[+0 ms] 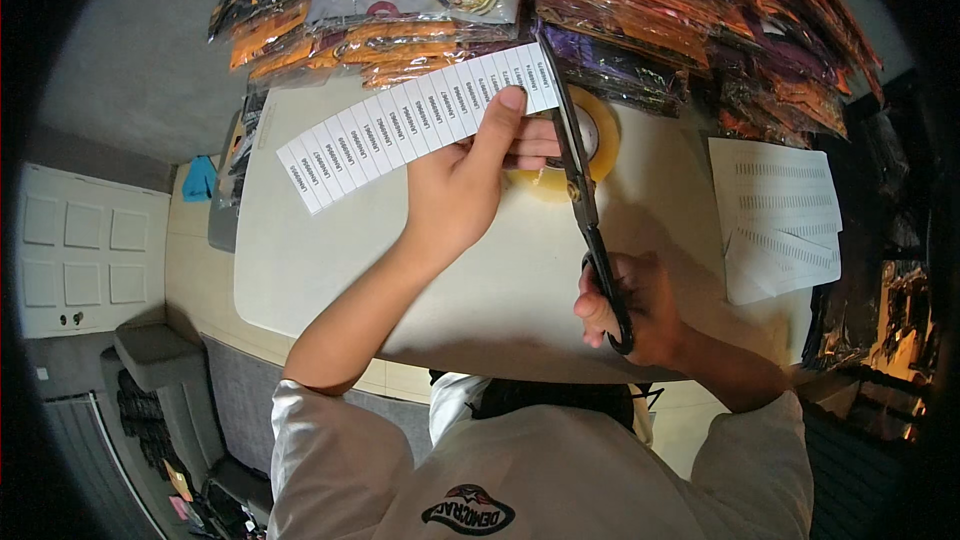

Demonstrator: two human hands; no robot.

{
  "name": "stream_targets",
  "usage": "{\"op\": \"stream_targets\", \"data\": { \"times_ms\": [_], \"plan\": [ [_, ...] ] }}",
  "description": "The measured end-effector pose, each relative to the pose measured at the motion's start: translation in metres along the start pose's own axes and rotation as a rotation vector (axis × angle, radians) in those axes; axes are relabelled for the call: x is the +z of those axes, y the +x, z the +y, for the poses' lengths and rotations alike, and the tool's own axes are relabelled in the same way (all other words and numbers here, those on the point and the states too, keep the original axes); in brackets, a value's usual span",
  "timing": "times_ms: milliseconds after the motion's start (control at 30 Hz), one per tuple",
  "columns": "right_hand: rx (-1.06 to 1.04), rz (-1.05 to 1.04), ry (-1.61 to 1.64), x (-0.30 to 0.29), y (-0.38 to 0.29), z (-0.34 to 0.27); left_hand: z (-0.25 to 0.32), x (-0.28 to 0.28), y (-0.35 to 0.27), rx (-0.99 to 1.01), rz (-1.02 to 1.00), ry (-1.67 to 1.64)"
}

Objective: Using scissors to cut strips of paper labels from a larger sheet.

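Between the thumb and fingers of my left hand (465, 187) is a white paper strip (405, 120), ruled into several narrow printed labels. It slants from lower left up to the right. My right hand (637, 307) has its fingers through the handles of black-handled scissors (577, 180). Their blades lie along the strip's right end, pointing away from me; whether they are parted is hard to tell. Behind the blades and my left fingertips, a roll of yellowish adhesive tape (604, 131) rests on the white table (487, 300), partly hidden.
Stacks of plastic-wrapped folded garments (420, 0) line the table's far side, with more wrapped garments (637, 15) to the right. Printed label sheets (784, 217) lie at the table's right edge. A grey sofa (172, 375) and a white door (94, 247) are at left.
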State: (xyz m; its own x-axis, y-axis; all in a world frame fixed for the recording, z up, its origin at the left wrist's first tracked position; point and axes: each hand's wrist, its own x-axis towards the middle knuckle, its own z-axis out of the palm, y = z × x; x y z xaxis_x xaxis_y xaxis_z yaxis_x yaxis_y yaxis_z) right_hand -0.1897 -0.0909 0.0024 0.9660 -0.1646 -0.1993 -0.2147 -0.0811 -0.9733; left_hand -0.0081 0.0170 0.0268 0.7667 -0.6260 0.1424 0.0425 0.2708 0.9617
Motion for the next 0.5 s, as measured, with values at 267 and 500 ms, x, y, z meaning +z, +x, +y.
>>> {"op": "stream_targets", "data": {
  "times_ms": [267,500],
  "plan": [
    [-0.072,-0.077,0.159,-0.0022,0.0050,0.0105,0.0005,-0.0013,0.0020,-0.038,-0.001,0.017],
    [-0.055,-0.022,0.079,0.0011,0.0054,0.0046,0.0079,0.0000,-0.0006,-0.059,0.005,-0.049]
  ]
}}
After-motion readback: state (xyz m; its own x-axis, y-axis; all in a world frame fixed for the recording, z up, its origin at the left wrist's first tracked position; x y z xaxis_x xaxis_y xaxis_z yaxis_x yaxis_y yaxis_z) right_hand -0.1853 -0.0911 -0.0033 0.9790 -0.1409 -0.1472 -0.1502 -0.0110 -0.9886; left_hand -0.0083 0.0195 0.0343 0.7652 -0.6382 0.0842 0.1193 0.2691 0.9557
